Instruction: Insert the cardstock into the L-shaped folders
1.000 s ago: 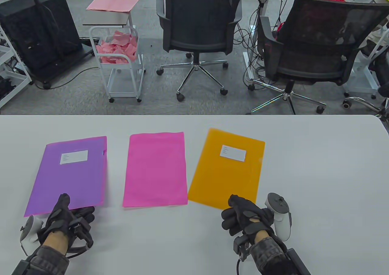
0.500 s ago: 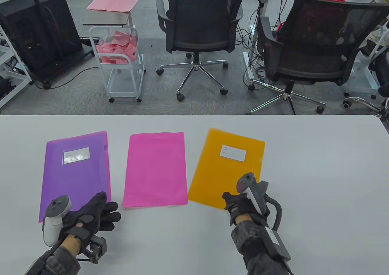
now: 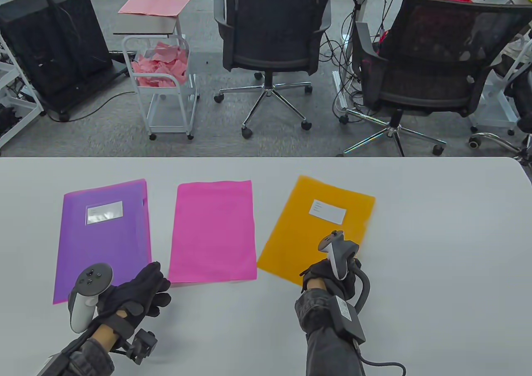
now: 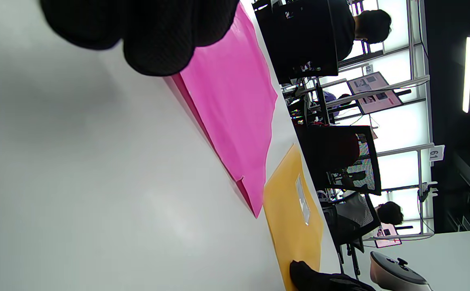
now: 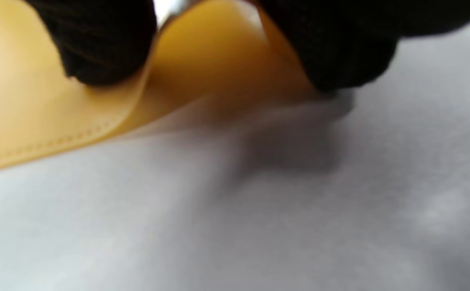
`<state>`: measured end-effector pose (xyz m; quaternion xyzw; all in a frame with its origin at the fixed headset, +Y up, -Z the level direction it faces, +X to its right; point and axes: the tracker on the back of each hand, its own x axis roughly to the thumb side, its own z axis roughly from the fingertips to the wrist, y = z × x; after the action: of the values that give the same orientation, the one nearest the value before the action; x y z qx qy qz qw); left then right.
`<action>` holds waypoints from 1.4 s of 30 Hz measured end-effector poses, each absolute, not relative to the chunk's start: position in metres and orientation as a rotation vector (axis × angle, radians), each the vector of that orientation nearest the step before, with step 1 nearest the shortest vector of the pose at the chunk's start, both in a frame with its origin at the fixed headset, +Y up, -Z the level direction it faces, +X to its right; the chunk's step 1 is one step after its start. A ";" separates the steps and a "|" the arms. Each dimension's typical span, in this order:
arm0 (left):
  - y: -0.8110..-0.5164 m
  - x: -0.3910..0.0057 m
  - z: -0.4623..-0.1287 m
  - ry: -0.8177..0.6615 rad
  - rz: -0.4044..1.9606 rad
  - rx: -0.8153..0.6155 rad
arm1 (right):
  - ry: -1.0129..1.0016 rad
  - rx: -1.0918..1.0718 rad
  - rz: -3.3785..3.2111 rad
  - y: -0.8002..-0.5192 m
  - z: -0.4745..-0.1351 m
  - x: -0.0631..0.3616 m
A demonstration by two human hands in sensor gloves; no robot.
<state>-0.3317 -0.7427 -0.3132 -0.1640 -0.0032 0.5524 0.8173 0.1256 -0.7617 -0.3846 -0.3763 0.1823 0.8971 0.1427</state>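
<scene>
The right hand (image 3: 328, 278) pinches the near corner of the orange folder (image 3: 316, 226), curling its edge off the tabletop (image 3: 436, 247). The left hand (image 3: 137, 295), grip released, rests between the purple folder (image 3: 104, 234) and the pink cardstock (image 3: 213, 230), which lies flat between both folders.

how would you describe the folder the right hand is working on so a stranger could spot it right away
On the white table, three flat coloured sheets lie in a row. It is the orange folder, rightmost of the three, with the right hand at its near corner. Unlike the purple folder and the unlabelled pink cardstock, it lies skewed, near edge curling up.
</scene>
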 end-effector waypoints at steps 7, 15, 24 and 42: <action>-0.736 -0.326 -0.310 -0.059 1.149 -0.327 | -0.058 -0.906 2.324 -0.740 -0.366 0.170; -0.732 -0.321 -0.308 -0.105 1.114 -0.236 | -0.271 -0.135 1.873 -0.646 -0.348 0.194; -0.717 -0.318 -0.301 -0.134 1.025 0.052 | 0.446 0.381 1.645 -0.695 -0.350 0.151; -0.735 -0.258 -0.294 -0.519 0.309 -0.069 | 0.859 0.415 1.736 -0.760 -0.347 0.125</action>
<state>-0.2583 -0.7349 -0.2937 -0.0340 -0.2554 0.1523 0.9541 0.1247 -0.7599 -0.3472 0.1753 0.3625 0.7330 0.5483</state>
